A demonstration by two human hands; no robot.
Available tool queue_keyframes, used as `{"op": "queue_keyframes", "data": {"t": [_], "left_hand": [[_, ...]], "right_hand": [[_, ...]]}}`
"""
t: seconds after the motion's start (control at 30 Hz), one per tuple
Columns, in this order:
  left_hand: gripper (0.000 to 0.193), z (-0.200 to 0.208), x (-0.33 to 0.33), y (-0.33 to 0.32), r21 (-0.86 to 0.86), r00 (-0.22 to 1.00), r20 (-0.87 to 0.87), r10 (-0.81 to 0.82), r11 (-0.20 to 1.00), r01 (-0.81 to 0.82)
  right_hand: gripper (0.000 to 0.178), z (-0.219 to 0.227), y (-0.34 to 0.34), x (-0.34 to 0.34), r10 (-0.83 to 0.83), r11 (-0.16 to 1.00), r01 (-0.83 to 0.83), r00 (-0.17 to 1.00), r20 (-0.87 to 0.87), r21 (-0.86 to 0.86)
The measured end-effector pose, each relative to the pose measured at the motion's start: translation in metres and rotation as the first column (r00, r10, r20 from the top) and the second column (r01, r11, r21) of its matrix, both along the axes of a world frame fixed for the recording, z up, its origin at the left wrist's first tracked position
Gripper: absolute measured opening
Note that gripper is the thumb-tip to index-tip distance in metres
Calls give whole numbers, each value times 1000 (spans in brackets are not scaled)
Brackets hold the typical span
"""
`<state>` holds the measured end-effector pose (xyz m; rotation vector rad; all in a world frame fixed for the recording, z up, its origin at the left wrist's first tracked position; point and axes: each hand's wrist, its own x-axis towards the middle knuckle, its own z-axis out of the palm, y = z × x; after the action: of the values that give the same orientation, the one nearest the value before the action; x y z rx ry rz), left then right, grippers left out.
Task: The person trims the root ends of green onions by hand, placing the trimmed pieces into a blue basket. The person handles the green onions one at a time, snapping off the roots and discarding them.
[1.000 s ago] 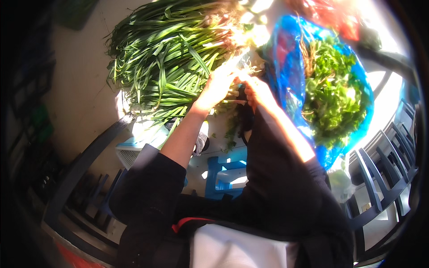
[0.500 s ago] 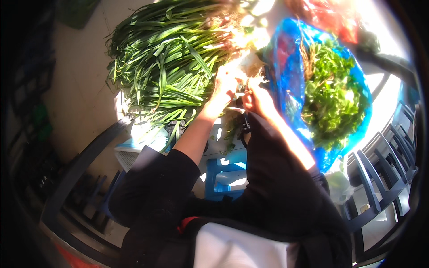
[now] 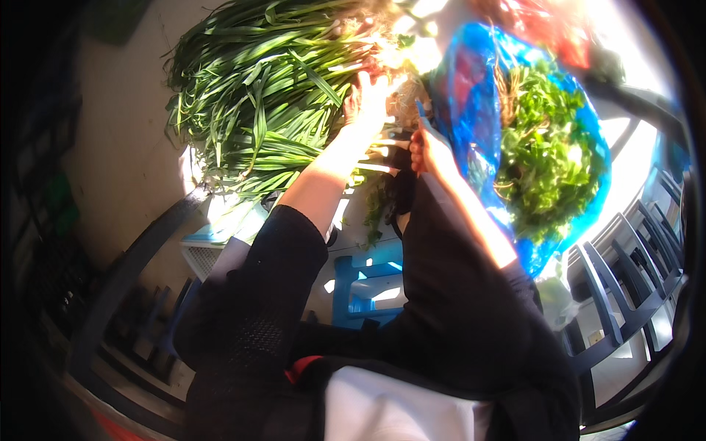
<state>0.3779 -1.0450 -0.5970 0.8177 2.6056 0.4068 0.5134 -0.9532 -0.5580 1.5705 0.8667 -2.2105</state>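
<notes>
A big heap of green garlic [image 3: 265, 95] lies ahead of me, its long flat leaves to the left and its pale, reddish root ends to the right. On the root side of the heap, my left hand [image 3: 364, 110] is open with fingers spread, touching or just above the stalks; glare blurs the contact. My right hand [image 3: 430, 151] is closed around a small blue-tinted knife [image 3: 421, 110], which points away from me. Several trimmed-looking white stalk ends [image 3: 380, 151] lie below my left hand, between my wrists.
To the right stands a blue plastic bag [image 3: 471, 95] full of leafy green herbs [image 3: 548, 154]. Behind it is a red bag [image 3: 551, 29]. A blue stool [image 3: 346, 294] sits below, a pale perforated basket [image 3: 206, 253] at left, and dark chairs [image 3: 610, 294] at right.
My hands were together over root ends; now they are apart. My left hand has moved forward to the heap with its fingers spread. The knife shows more clearly in my right hand.
</notes>
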Motion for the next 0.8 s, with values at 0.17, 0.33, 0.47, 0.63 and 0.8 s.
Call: {"op": "queue_keyframes", "data": {"t": [0.17, 0.33, 0.47, 0.63, 0.8], "left_hand": [[32, -12, 0, 2, -167, 1000, 25, 15, 986, -10], [26, 12, 3, -18, 184, 983, -105, -150, 969, 167], [21, 50, 3, -36, 321, 584, 811, 26, 814, -484], [21, 60, 18, -46, 314, 624, 781, 33, 842, -439], [21, 42, 32, -47, 404, 777, 627, 48, 833, -378]], "right_hand": [[41, -9, -4, 2, 2, 1000, -2, 1000, -10, 19], [43, -16, -2, 4, 73, 997, -74, 997, 26, 33], [40, -1, -6, -4, 193, 980, -183, 968, -158, 76], [33, 22, -5, -17, 424, 892, -343, 861, -281, 295], [33, 26, -16, -11, 314, 930, -259, 929, -197, 261]]}}
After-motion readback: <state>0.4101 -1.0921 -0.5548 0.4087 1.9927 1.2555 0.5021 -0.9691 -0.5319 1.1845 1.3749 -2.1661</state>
